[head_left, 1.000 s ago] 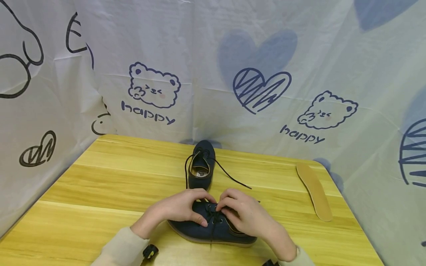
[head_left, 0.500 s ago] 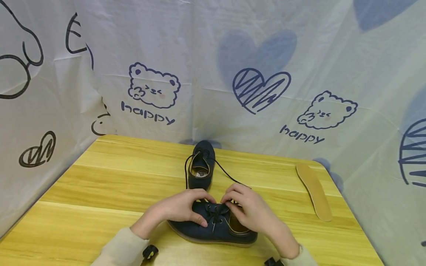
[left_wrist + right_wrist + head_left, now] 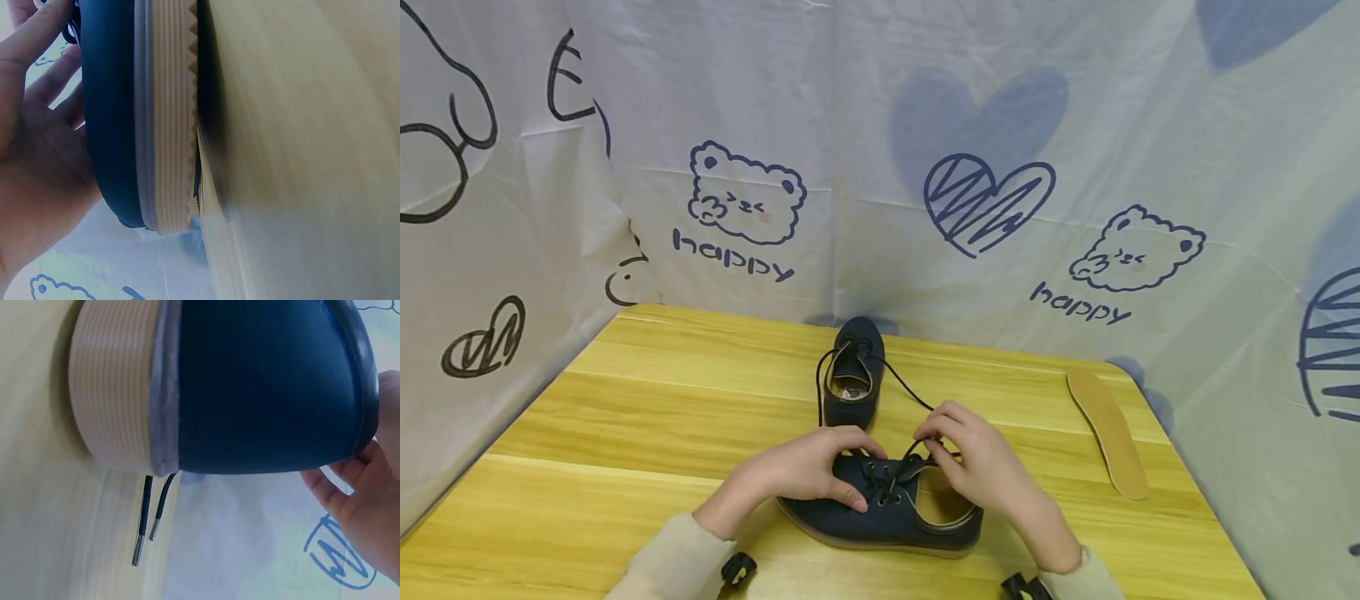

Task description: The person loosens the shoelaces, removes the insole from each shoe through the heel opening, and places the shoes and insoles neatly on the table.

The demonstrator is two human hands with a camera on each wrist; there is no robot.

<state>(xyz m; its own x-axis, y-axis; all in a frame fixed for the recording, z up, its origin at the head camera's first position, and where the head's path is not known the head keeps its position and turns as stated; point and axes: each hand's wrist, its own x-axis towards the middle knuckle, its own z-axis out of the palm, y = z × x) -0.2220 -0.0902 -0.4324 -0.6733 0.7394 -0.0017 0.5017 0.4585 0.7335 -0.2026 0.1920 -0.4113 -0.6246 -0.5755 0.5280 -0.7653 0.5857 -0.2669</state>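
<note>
I've my left hand pressing the near shoe; right hand pinches its lace. Loosening step; next needs a steady pull.

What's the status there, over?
Left hand rests on the near shoe, toe end. Right hand pinches its lace, pulled up from the eyelets. Second shoe sits just behind; insole off to the right.

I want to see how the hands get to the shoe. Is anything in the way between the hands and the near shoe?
Nothing is in the way. The left hand already rests on the toe of the near shoe, and the right hand pinches its lace just above the opening. The other shoe and the insole lie farther back, apart from both hands.
</note>
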